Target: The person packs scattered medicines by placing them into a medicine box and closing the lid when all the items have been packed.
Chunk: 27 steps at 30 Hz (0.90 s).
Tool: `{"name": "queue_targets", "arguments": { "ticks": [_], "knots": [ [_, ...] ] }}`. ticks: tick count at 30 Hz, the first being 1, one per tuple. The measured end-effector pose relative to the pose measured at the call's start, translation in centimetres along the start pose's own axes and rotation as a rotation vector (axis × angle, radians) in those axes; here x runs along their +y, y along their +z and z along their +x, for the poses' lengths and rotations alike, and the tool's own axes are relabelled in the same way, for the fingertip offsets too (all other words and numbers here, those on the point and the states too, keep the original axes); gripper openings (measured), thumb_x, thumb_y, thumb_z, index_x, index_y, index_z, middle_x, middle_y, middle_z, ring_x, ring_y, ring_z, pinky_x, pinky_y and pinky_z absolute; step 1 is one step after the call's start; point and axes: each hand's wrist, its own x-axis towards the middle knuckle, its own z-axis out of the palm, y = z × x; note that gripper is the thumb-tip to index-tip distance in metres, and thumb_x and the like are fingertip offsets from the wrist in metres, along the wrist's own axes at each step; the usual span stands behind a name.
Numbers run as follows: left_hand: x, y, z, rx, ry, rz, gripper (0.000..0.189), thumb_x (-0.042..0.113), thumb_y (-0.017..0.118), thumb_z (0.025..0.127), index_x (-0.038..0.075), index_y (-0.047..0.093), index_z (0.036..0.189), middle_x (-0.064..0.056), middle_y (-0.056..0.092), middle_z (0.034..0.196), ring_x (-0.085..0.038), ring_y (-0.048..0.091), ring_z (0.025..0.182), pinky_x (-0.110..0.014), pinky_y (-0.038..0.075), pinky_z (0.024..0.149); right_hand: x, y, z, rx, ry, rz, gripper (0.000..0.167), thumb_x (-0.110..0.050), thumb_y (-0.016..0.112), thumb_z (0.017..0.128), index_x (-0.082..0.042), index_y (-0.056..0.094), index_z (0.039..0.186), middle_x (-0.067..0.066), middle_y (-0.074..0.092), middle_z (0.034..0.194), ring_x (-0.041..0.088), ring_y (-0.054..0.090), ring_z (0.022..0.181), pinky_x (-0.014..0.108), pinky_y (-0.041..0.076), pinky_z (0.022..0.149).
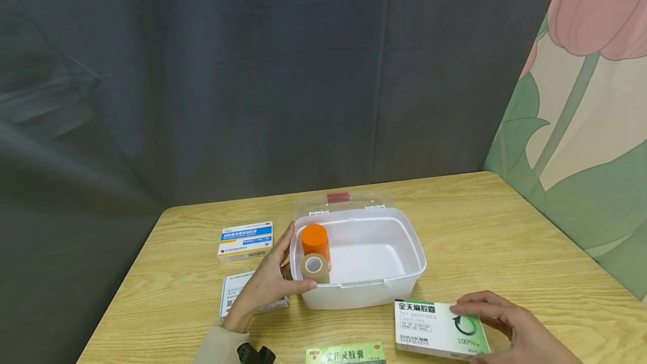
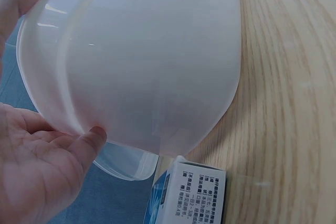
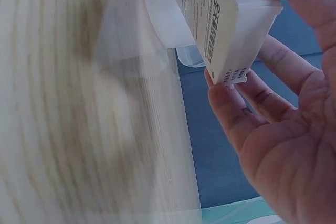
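By the right grip [image 1: 518,330], a flat white carton [image 1: 424,324] is pinched at its right end, raised above the counter [image 1: 470,223] and extended leftward from the fingers. It is marked with black lettering, green edging and a circular arrow. An orange bottle [image 1: 314,236] and tape roll [image 1: 322,276] are contained in a translucent bin [image 1: 354,296], held at its left side by the left grip [image 1: 270,282].

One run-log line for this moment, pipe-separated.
left grip: holds tub rim | right grip: holds white-green carton, outside tub | inside tub: bottle, tape | lid: open
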Motion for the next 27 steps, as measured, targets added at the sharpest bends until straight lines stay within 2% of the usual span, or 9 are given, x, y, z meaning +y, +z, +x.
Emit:
{"name": "queue_targets", "arguments": {
  "ticks": [4, 7, 13, 19, 27],
  "knots": [
    [0.05, 0.05, 0.0, 0.002, -0.005, -0.004, 0.112, 0.018, 0.085, 0.075, 0.018, 0.009, 0.157, -0.001, 0.004, 0.161, -0.028, 0.02, 0.143, -0.051, 0.032, 0.107, 0.12, -0.08, -0.22, 0.018, -0.048, -0.016, 0.052, -0.013, 0.081, 0.078, -0.012, 0.063, 0.127, -0.006, 0.051, 0.126, -0.002, 0.048, 0.106, 0.015, 0.047, 0.084],
    [0.04, 0.07, 0.01, 0.003, -0.011, -0.002, 0.112, 0.018, 0.085, 0.075, 0.018, 0.009, 0.157, -0.001, 0.004, 0.161, -0.027, 0.02, 0.143, -0.05, 0.032, 0.107, 0.14, -0.21, -0.38, 0.029, -0.06, -0.033, 0.052, -0.013, 0.081, 0.078, -0.013, 0.064, 0.127, -0.01, 0.051, 0.125, -0.002, 0.048, 0.106, 0.016, 0.048, 0.084],
    [0.01, 0.07, -0.01, 0.004, -0.016, 0.008, 0.111, 0.017, 0.085, 0.076, 0.019, 0.009, 0.157, 0.0, 0.003, 0.161, -0.027, 0.017, 0.144, -0.049, 0.031, 0.107, 0.04, -0.33, -0.54, 0.035, -0.067, -0.046, 0.051, -0.011, 0.08, 0.079, -0.014, 0.064, 0.128, -0.009, 0.051, 0.125, -0.002, 0.047, 0.107, 0.017, 0.048, 0.083],
    [-0.04, 0.05, -0.03, 0.003, -0.007, -0.002, 0.112, 0.017, 0.085, 0.075, 0.019, 0.009, 0.157, -0.001, 0.003, 0.161, -0.028, 0.018, 0.144, -0.049, 0.031, 0.107, -0.15, -0.19, -0.69, 0.047, -0.168, -0.03, 0.054, -0.003, 0.08, 0.078, -0.012, 0.063, 0.129, -0.005, 0.052, 0.125, 0.001, 0.048, 0.109, 0.017, 0.047, 0.084],
    [0.02, 0.12, 0.01, 0.01, -0.009, -0.02, 0.111, 0.015, 0.085, 0.075, 0.021, 0.011, 0.157, -0.002, 0.007, 0.161, -0.027, 0.024, 0.142, -0.048, 0.034, 0.106, -0.52, -0.18, -0.86, 0.07, -0.251, -0.052, 0.059, 0.002, 0.079, 0.076, -0.013, 0.062, 0.13, -0.004, 0.052, 0.126, 0.003, 0.048, 0.111, 0.017, 0.047, 0.086]
  ]
}}
